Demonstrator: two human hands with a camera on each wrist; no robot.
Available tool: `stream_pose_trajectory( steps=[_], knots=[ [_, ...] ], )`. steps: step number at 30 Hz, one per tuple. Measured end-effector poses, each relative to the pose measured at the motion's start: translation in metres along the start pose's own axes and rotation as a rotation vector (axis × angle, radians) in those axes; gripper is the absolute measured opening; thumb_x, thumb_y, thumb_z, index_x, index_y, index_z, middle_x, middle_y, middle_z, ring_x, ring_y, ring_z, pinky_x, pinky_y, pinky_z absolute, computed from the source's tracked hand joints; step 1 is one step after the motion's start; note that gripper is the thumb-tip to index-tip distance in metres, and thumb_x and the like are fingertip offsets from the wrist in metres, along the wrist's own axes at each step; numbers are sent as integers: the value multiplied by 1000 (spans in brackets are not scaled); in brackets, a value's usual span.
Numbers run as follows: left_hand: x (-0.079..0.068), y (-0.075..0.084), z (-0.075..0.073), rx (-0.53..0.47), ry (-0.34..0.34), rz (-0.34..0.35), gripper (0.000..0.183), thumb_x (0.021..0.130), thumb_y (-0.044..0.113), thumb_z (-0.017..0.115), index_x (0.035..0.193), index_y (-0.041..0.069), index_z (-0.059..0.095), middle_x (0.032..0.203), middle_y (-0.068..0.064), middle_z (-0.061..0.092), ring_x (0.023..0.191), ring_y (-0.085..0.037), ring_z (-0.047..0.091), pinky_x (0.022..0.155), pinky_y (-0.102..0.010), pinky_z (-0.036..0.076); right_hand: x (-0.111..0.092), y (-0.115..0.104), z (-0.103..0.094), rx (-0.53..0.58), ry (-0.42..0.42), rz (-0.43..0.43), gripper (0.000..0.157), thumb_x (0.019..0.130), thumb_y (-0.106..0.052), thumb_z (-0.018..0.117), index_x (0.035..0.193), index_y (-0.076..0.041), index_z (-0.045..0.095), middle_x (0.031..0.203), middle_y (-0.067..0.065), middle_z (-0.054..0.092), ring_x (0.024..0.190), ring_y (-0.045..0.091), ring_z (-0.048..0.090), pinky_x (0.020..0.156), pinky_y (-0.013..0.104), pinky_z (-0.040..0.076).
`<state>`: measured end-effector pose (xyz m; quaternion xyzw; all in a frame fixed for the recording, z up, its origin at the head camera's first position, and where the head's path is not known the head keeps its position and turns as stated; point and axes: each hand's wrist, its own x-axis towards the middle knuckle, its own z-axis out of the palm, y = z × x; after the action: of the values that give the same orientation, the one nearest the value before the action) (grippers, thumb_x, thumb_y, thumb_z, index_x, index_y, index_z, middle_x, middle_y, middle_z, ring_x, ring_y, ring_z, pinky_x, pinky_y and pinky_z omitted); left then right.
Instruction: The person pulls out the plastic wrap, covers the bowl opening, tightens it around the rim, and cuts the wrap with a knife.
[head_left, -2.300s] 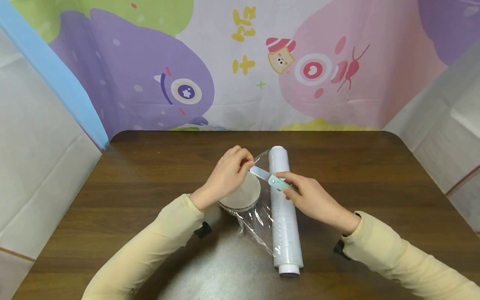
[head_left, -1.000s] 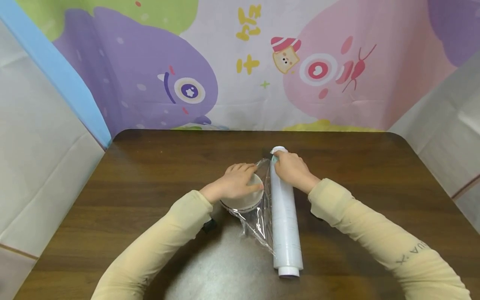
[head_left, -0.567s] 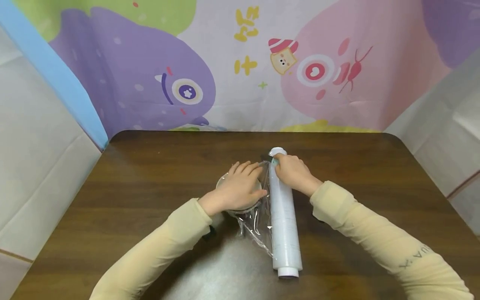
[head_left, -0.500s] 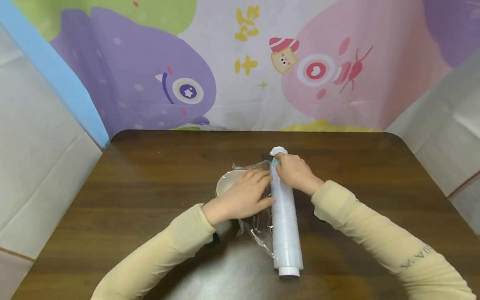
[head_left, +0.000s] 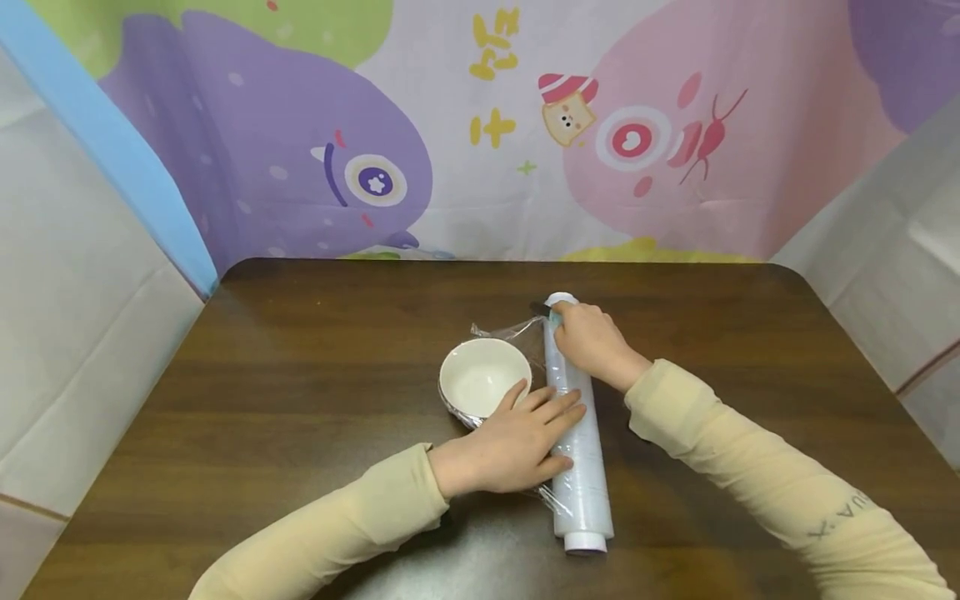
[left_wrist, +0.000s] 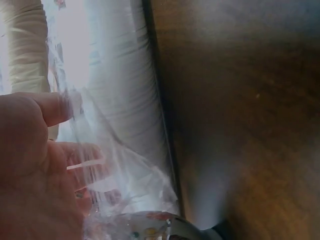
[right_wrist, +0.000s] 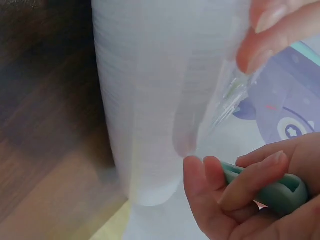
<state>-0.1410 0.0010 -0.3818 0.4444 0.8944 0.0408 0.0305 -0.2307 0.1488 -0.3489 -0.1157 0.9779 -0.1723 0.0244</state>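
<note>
In the head view a roll of cling film (head_left: 581, 467) lies lengthwise on the table, right of a white bowl (head_left: 483, 375) with film clinging round its outside. My left hand (head_left: 513, 442) spreads its fingers over the film and onto the roll, just in front of the bowl. In the left wrist view, clear film (left_wrist: 120, 150) lies over those fingers. My right hand (head_left: 596, 342) grips a folding knife by its mint-green handle (right_wrist: 280, 195) at the roll's far end. A dark part of the knife (head_left: 541, 309) sticks out left of the roll.
A loose, crumpled strip of film (head_left: 502, 332) stretches behind the bowl toward the roll. The brown wooden table (head_left: 262, 400) ends at the back against a cartoon-printed curtain (head_left: 480, 208).
The right hand took the knife to the roll's far end and stays there. The left hand went from pinching film near the blade, across the bowl, to the film and roll. The bowl's mouth is now uncovered.
</note>
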Motion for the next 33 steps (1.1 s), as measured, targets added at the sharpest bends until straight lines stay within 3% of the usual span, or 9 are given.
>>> stream_pose_trajectory(
  steps=[5,9,12,16,20,22,25,28,33],
  knots=[
    [-2,-1,4,8,19,6,61,93,45,41,144,16,26,150,0,23,137,-23,22,110,-50,13,0,-4,-2,-13,19,-21,41,85,-3,41,124,6,50,109,25,60,51,19,45,47,29,40],
    [-2,-2,6,16,36,9,61,93,46,40,145,16,25,151,0,22,137,-23,21,110,-50,13,2,-7,-4,-14,0,-23,40,87,-3,40,125,8,49,88,23,62,43,14,37,40,24,34],
    [-2,-2,8,10,39,11,61,93,45,40,145,16,24,151,1,21,137,-22,21,110,-49,12,4,-8,-4,-36,-17,-16,38,88,-5,41,122,9,50,79,21,61,44,14,40,41,24,36],
    [-3,-3,8,-2,36,16,61,94,46,39,145,17,23,151,1,20,137,-21,21,110,-49,11,4,-10,-3,-66,-33,6,36,87,-5,43,119,10,52,80,20,62,48,19,49,42,26,39],
    [-3,-4,8,-17,24,11,61,94,46,39,145,17,23,151,2,19,137,-22,21,111,-48,10,1,-11,-5,-41,-63,30,38,87,-6,43,121,10,51,68,15,58,45,17,47,38,22,36],
    [-4,-4,8,-22,18,8,61,94,46,39,145,17,22,151,2,19,137,-21,21,111,-48,10,-1,-11,-6,-38,-69,33,39,86,-6,43,121,9,52,72,16,60,48,18,49,41,24,39],
    [-5,-4,9,-27,18,10,62,94,46,39,145,17,22,151,1,19,137,-22,21,111,-48,10,-4,-10,-7,-39,-65,37,40,86,-8,44,121,8,52,92,24,64,60,25,56,53,34,47],
    [-6,-4,10,-25,25,17,62,94,46,39,145,16,22,151,1,19,137,-22,22,111,-48,10,-8,-9,-8,-30,-55,44,41,85,-8,43,121,8,52,108,26,61,67,28,56,62,40,48],
    [-6,-4,11,-29,22,19,62,94,46,39,145,16,22,152,0,18,136,-23,22,111,-48,10,-14,-8,-11,27,-70,69,42,83,-8,41,122,7,52,92,22,64,50,19,44,46,28,39]
  ],
)
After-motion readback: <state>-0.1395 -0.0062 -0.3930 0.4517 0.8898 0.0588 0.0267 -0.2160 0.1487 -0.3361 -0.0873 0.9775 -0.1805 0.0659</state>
